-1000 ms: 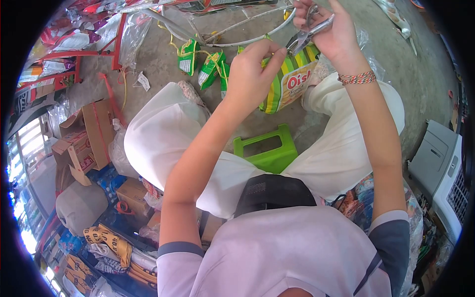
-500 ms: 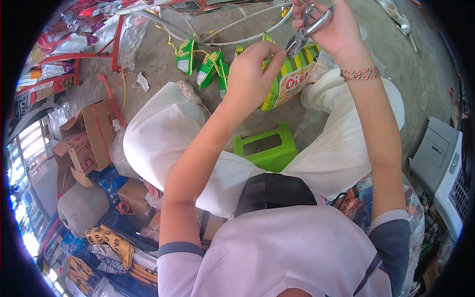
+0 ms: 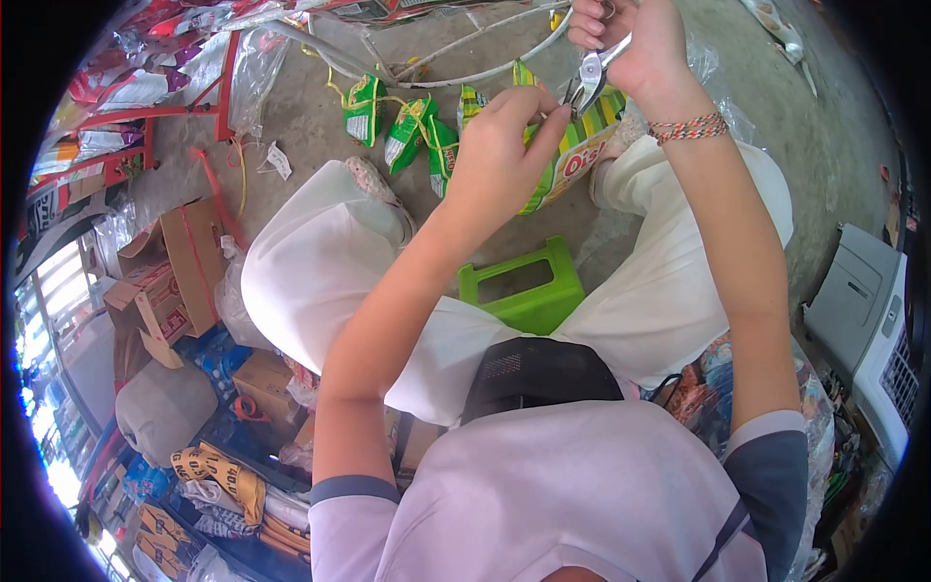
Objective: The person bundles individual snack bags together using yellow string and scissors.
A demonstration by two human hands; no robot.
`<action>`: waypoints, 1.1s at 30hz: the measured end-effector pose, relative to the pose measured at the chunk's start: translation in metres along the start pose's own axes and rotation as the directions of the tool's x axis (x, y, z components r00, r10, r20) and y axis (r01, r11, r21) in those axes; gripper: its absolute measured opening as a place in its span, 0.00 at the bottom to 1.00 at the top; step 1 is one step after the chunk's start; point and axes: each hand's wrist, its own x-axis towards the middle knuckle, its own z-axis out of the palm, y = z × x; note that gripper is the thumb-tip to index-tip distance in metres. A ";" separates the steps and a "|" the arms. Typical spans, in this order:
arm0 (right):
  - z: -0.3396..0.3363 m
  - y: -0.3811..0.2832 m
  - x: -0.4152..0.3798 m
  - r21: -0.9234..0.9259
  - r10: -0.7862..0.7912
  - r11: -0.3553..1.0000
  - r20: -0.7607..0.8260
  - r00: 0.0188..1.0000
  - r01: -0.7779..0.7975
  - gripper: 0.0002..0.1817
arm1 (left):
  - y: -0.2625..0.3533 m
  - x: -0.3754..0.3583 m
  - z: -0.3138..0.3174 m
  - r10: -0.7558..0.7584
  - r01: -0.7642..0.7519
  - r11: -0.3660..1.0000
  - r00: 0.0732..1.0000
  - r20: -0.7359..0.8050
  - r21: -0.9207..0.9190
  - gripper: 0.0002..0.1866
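At the top right, my right hand (image 3: 645,48) is wrapped round metal pliers (image 3: 590,76), whose jaws point down toward my left fingertips. My left hand (image 3: 509,141) is pinched closed near those jaws; what sits between its fingers is too small to make out. Behind and below both hands lies a green and yellow striped bag (image 3: 572,160) with red lettering. Left of my left hand, small green packets (image 3: 407,136) are strung together on a yellow cord.
A green plastic stool (image 3: 533,301) stands between my knees. Above is a white metal ring frame (image 3: 475,78). Cardboard boxes (image 3: 189,252) and a grey jug (image 3: 165,407) sit at left, a red rack (image 3: 231,87) at upper left, a grey crate (image 3: 853,301) at right.
My right hand and the pliers have shifted slightly left, and the pliers' handles look closer together. My left hand has moved slightly right.
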 end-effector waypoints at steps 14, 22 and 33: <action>0.000 0.024 -0.001 -0.428 0.148 0.903 0.385 0.911 0.034 0.14 | 0.000 0.014 -0.013 -0.308 0.256 0.876 0.949 -0.066 -0.408 0.47; -0.005 0.077 -0.002 -0.589 -0.253 -0.132 0.797 0.548 0.797 0.06 | 0.021 0.027 -0.020 -0.452 0.444 0.852 0.891 0.038 -0.278 0.50; -0.006 0.078 0.011 -0.549 -0.264 -0.250 0.831 0.489 0.798 0.10 | 0.028 0.028 -0.001 -0.343 0.321 0.939 0.901 -0.265 -0.125 0.36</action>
